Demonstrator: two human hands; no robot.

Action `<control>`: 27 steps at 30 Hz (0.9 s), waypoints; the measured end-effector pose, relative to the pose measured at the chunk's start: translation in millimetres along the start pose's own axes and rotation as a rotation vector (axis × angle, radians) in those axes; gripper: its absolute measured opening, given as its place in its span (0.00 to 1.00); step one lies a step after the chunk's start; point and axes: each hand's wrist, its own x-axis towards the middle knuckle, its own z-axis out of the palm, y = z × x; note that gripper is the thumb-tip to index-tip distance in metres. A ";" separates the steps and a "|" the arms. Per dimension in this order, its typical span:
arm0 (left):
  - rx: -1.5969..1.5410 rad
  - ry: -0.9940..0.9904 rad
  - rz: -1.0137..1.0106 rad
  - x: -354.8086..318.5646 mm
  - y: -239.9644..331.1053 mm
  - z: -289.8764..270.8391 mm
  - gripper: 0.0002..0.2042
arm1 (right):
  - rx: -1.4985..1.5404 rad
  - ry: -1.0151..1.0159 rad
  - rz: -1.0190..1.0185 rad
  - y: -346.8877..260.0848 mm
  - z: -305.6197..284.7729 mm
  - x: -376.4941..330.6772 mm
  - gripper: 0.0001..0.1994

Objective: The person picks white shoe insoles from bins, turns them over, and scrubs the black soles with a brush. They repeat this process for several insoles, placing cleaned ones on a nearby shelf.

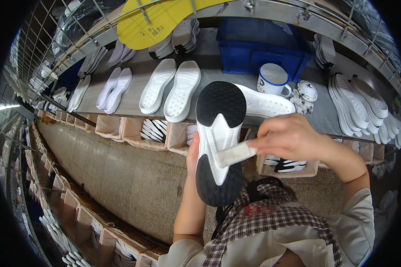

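Observation:
My left hand (193, 155) grips a shoe sole (213, 135) from its left side, with the thumb along the edge. Its underside faces me: black tread at both ends and a white middle with a pointed, ribbed shape. Between the fingers of my right hand (286, 139) is a white block-like pad (237, 154), laid over the sole's white middle towards the lower black part. What the pad is made of I cannot tell. Just behind, a white sole (268, 103) lies on the grey bench (136, 84), partly hidden by the held one.
Pairs of white soles (182, 91) stand along the bench, with stacked ones (352, 104) at the right. A blue crate (263, 55), an enamel mug (272, 79) and its lid (307, 91) sit behind. A yellow sole-shaped sheet (149, 26) hangs overhead. Lined boxes (133, 135) of soles sit below.

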 end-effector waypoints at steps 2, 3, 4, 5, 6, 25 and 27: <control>-0.049 -0.066 0.003 -5.8 -2.9 3.0 0.29 | 0.030 -0.006 -0.008 -12.2 4.5 2.6 0.12; -0.003 -0.088 -0.010 -7.4 -2.9 3.9 0.29 | 0.041 0.021 -0.034 -15.5 6.2 4.0 0.12; 0.002 -0.032 -0.015 -9.7 -3.7 4.5 0.29 | 0.039 0.026 -0.043 -17.5 7.7 5.2 0.12; 0.031 0.006 -0.011 -11.4 -4.0 4.5 0.29 | 0.032 0.036 -0.074 -18.1 8.8 6.1 0.12; 0.032 -0.026 -0.001 -12.9 -5.6 4.4 0.29 | 0.002 0.036 -0.048 -17.4 9.9 6.8 0.12; -0.028 0.029 -0.074 -14.2 -12.1 -2.4 0.27 | 0.012 0.057 -0.145 -8.9 22.7 -3.1 0.12; -0.052 -0.032 -0.104 -12.7 -12.3 -3.9 0.27 | -0.039 -0.006 -0.105 -8.5 22.3 -4.6 0.12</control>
